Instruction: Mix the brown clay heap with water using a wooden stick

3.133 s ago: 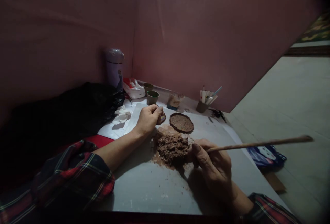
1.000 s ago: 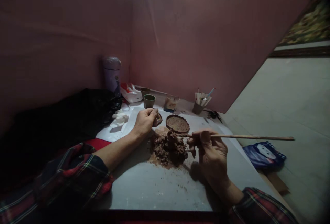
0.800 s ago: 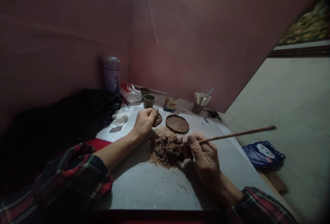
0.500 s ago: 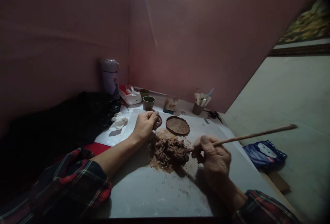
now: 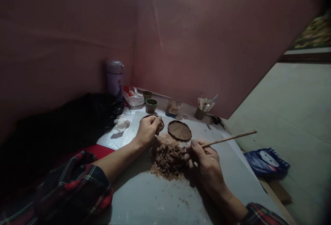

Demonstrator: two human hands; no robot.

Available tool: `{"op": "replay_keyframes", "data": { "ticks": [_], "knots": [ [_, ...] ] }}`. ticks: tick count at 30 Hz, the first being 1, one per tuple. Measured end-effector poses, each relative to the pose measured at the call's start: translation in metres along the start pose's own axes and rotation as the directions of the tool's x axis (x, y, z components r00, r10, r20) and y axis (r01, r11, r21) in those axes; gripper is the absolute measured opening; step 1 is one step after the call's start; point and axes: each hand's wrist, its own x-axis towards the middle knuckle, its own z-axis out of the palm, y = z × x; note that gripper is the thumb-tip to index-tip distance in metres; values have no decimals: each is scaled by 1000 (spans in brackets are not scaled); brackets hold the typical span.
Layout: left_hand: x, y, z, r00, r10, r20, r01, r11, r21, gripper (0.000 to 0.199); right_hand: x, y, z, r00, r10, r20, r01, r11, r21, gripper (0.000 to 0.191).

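A heap of brown, clay-like material (image 5: 169,159) lies on the pale sheet on the table. My right hand (image 5: 207,161), at the heap's right edge, grips a thin wooden stick (image 5: 232,137) that points up to the right. Beyond the heap, my left hand (image 5: 149,128) pinches the rim of a round brown piece (image 5: 161,125), mostly hidden behind the fingers. To its right a round, flat brown dish shape (image 5: 179,131) with a raised rim lies on the sheet.
Behind stand two small pots (image 5: 151,106), a clear cup (image 5: 173,108) and a pot of tools (image 5: 200,113). A purple flask (image 5: 114,80), white glove (image 5: 121,123) and black plastic (image 5: 67,118) are left. A blue bag (image 5: 267,163) lies right.
My right hand has turned and shifted slightly left with the stick, whose far end has come nearer. The whole view has shifted a little. My left hand keeps its pinch.
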Motion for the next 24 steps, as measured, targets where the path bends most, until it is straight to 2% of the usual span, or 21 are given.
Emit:
{"op": "replay_keyframes", "data": {
  "ticks": [3, 6, 11, 13, 15, 17, 18, 20, 22, 24],
  "knots": [
    [-1, 4, 0, 1000, -26, -3, 26, 1000, -5, 35, 0, -4, 0, 998, 39, -55, -33, 994, 104, 32],
    [-3, 7, 0, 999, -50, 0, 50, 999, -19, 35, -1, -9, -1, 994, 43, -103, -29, 990, 137, 31],
    [-4, 10, -1, 997, -80, 3, 80, 997, -3, 34, -6, -10, -2, 990, -94, -104, 102, 991, 82, 27],
    [-5, 10, 0, 996, -90, 3, 90, 996, -8, 35, -9, -10, -2, 984, -169, -53, 168, 985, -35, 23],
    [-5, 10, 0, 996, -94, 0, 94, 995, -18, 36, -13, -12, -2, 969, -232, 79, 244, 948, -207, 21],
    [-5, 11, 1, 996, -92, -4, 91, 995, -27, 37, -16, -14, -1, 942, -240, 235, 311, 886, -343, 22],
    [-5, 11, 1, 996, -89, -4, 88, 996, -30, 37, -17, -15, -1, 933, -231, 276, 326, 867, -377, 23],
    [-5, 12, 0, 996, -87, -1, 87, 996, -31, 38, -18, -15, 0, 947, -222, 231, 299, 873, -386, 25],
    [-5, 12, 0, 996, -92, 1, 92, 995, -29, 38, -18, -14, 0, 971, -222, 87, 238, 914, -329, 25],
    [-5, 12, 0, 996, -94, -2, 94, 995, -30, 39, -17, -12, 0, 974, -225, -35, 210, 945, -250, 24]
  ]
}}
